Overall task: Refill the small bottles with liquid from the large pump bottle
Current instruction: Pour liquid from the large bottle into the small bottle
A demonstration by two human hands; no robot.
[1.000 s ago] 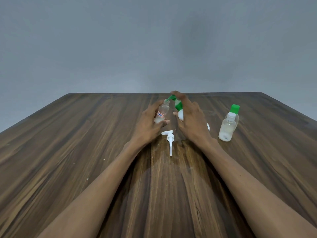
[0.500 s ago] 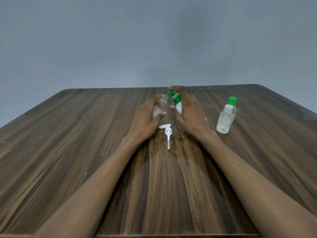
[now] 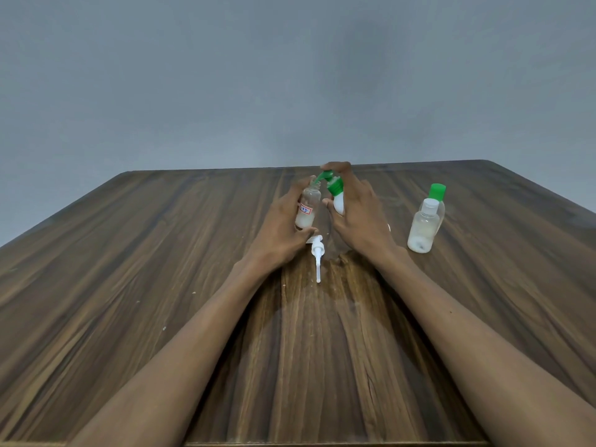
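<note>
Your left hand (image 3: 280,221) grips a small clear bottle (image 3: 307,208), fingers and thumb curled round it; the bottle stands nearly upright, long axis running from 6 to 12 o'clock, open neck at the top, a little whitish liquid pooled at its base and a small red-edged label on its side. Just right of it, your right hand (image 3: 358,211) wraps round the white pump bottle (image 3: 338,203), which leans toward 11 o'clock so its green pump head (image 3: 330,182) and spout reach over the small bottle's mouth. At 6 o'clock from both hands a loose white pump (image 3: 316,253) lies flat on the wooden table (image 3: 129,285), its tube pointing toward you. Toward 3 o'clock, two more small bottles (image 3: 424,225) stand upright, touching or nearly so, one white-capped, one green-capped, well clear of the right edge. Broad bare wood spreads left and near you.
</note>
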